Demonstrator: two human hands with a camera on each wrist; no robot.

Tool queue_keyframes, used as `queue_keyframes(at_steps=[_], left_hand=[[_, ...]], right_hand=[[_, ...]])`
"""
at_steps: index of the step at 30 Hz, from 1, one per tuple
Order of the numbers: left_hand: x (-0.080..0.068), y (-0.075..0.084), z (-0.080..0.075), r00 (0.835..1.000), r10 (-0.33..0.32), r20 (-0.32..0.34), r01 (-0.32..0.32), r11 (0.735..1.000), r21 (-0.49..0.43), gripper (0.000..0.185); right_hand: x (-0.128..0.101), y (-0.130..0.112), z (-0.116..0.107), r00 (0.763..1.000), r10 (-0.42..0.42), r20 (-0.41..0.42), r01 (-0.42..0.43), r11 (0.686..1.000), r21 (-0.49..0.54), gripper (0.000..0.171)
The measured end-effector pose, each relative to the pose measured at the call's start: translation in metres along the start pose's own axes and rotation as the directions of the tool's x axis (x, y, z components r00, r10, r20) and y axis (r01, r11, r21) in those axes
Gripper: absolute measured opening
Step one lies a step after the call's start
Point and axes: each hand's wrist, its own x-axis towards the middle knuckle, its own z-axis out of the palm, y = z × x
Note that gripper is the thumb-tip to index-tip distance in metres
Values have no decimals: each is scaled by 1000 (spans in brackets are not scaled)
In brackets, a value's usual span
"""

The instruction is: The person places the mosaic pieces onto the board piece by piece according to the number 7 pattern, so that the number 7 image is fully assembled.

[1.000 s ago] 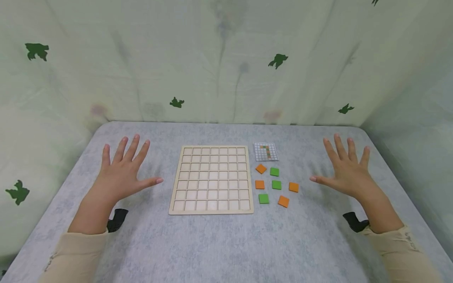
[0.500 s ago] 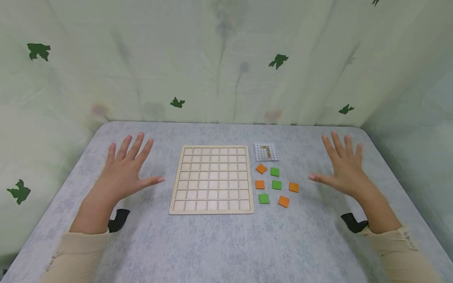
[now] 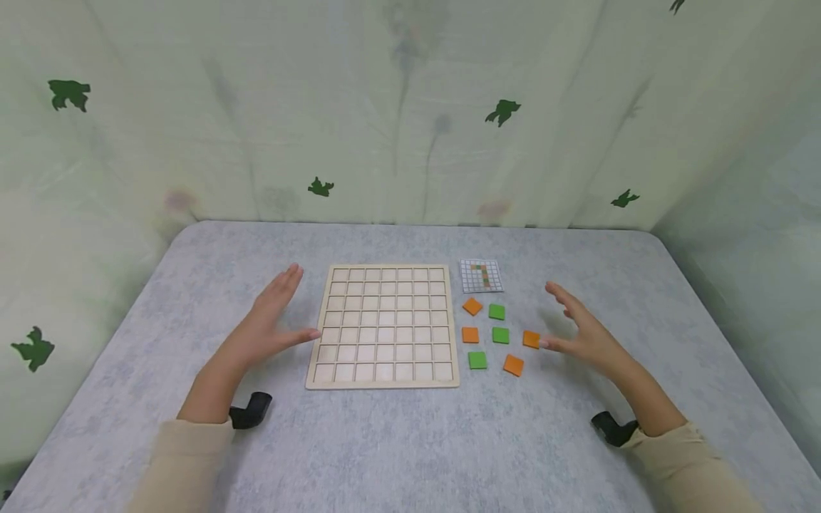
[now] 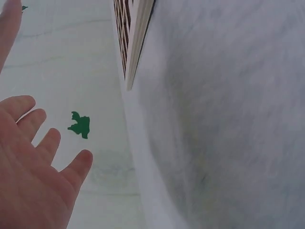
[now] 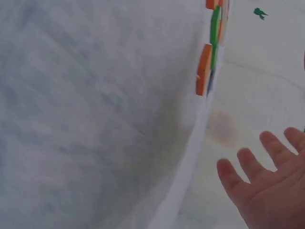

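Note:
A pale wooden grid board (image 3: 383, 325) lies flat mid-table, its cells bare; its edge (image 4: 138, 38) shows in the left wrist view. Right of it lie several loose square tiles, orange (image 3: 472, 306) and green (image 3: 497, 311); some show edge-on (image 5: 205, 69) in the right wrist view. Above them sits a small pattern card (image 3: 482, 275). My left hand (image 3: 276, 320) hovers with straight fingers just left of the board, holding nothing. My right hand (image 3: 574, 328) is open beside the tiles, its thumb tip close to the rightmost orange tile (image 3: 531, 339).
The table (image 3: 410, 442) wears a grey mottled cloth. Pale green curtains with dark leaf shapes (image 3: 321, 187) close in the back and both sides. Black wrist straps (image 3: 251, 411) sit at each cuff.
Both hands have swung inward from the outer table and turned edge-on: the left now beside the board, the right now beside the tiles.

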Motion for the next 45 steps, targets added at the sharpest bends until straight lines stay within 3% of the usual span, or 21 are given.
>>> queue_keyframes(at_steps=[5,12,18,25,35,41,45], left_hand=[[3,-2,19,998,-39,53,46,989,-143,100],[-2,-13,32,985,-121,126,151,952,-268,89],[-4,-22,36,988,-77,135,109,962,-251,79],[-4,-25,37,988,-40,152,74,972,-222,74],[-4,-25,39,988,-44,148,75,975,-211,75],[-3,-26,40,988,-57,147,85,978,-190,75],[-3,-26,40,988,-63,139,89,978,-187,76]], right_hand=[[4,13,15,997,22,77,-27,998,62,80],[4,22,22,998,28,59,-25,999,-47,49],[3,21,23,999,19,28,-15,992,-126,26],[10,9,19,997,58,49,-51,991,-127,27],[56,-44,21,990,-141,-14,141,990,-23,34],[97,-83,47,951,-301,-70,307,946,102,35],[125,-103,74,933,-355,-62,360,918,166,35]])
